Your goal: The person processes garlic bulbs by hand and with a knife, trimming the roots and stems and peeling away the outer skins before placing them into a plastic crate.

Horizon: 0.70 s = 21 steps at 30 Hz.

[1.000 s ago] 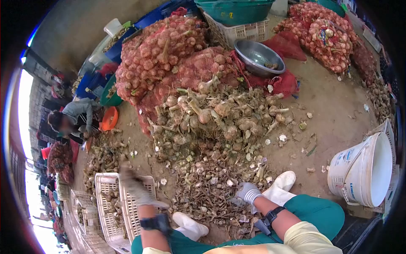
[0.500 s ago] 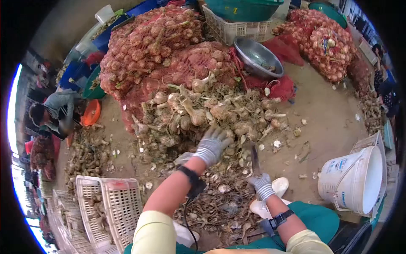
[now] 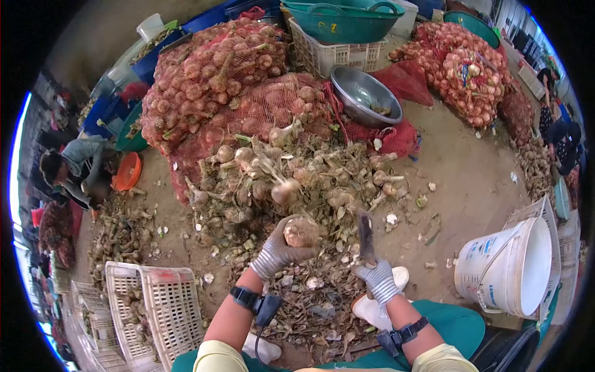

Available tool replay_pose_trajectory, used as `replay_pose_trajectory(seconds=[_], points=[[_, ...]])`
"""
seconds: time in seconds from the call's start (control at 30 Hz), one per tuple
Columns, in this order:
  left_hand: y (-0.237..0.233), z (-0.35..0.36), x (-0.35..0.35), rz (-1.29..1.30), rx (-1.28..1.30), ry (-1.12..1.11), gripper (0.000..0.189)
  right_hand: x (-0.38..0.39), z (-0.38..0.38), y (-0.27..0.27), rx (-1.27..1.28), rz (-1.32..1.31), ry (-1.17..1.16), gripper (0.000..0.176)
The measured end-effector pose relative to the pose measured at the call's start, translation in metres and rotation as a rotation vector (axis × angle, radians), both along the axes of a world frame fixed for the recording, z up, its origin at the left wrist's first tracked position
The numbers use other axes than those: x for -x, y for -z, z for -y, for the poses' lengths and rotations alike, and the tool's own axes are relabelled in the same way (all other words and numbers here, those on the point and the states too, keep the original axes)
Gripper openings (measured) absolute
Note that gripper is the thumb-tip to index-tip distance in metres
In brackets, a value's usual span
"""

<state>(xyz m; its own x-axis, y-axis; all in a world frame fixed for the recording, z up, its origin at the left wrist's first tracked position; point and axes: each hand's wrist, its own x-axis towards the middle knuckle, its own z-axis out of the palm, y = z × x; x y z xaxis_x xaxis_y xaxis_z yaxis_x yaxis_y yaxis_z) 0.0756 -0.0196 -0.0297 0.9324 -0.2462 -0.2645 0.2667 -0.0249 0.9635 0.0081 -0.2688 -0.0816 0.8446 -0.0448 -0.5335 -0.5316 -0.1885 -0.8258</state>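
My left hand [image 3: 273, 251], in a striped glove, is wrapped round a garlic bulb [image 3: 301, 232] whose round face is turned up. In my right hand [image 3: 378, 280], also gloved, is a knife [image 3: 366, 237] with a broad dark blade pointing away from me. Beyond both hands lies a heap of garlic [image 3: 338, 164] with stalks and dry leaves. One bulb [image 3: 285, 191] on the heap's near side looks blurred. Below the hands the floor is strewn with dry peelings and cut stalks [image 3: 310, 304].
Red net sacks of garlic [image 3: 217, 68] stand behind the heap, beside a metal basin [image 3: 365, 96]. To the right is a white bucket [image 3: 496, 266]; to the left, plastic crates [image 3: 170, 310]. Another person [image 3: 77, 167] sits at far left near an orange basin [image 3: 127, 172].
My left hand was open over the heap and has drawn back toward me, now holding a garlic bulb. My right hand keeps the knife. The view has shifted slightly.
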Motion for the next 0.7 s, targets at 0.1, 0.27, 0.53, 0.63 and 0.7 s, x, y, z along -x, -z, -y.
replay_pose_trajectory(seconds=[0.1, 0.27, 0.53, 0.63, 0.7], points=[[-0.003, -0.008, 0.031, 0.134, -0.121, 0.091, 0.088, 0.003, -0.012, -0.021, 0.163, 0.133, -0.161, 0.035], [-0.042, 0.010, 0.073, 0.091, -0.086, 0.096, 0.089, 0.023, -0.029, -0.095, 0.502, 0.589, -0.633, 0.019], [-0.051, 0.012, 0.128, 0.297, -0.291, 0.097, 0.072, 0.057, -0.029, -0.120, 0.537, 0.913, -0.701, 0.020], [-0.063, 0.017, 0.149, 0.022, 0.011, 0.061, 0.056, 0.055, -0.021, -0.109, 0.583, 0.978, -0.712, 0.019], [-0.073, 0.020, 0.152, -0.050, 0.069, 0.058, 0.049, 0.056, -0.021, -0.096, 0.552, 0.960, -0.715, 0.020]])
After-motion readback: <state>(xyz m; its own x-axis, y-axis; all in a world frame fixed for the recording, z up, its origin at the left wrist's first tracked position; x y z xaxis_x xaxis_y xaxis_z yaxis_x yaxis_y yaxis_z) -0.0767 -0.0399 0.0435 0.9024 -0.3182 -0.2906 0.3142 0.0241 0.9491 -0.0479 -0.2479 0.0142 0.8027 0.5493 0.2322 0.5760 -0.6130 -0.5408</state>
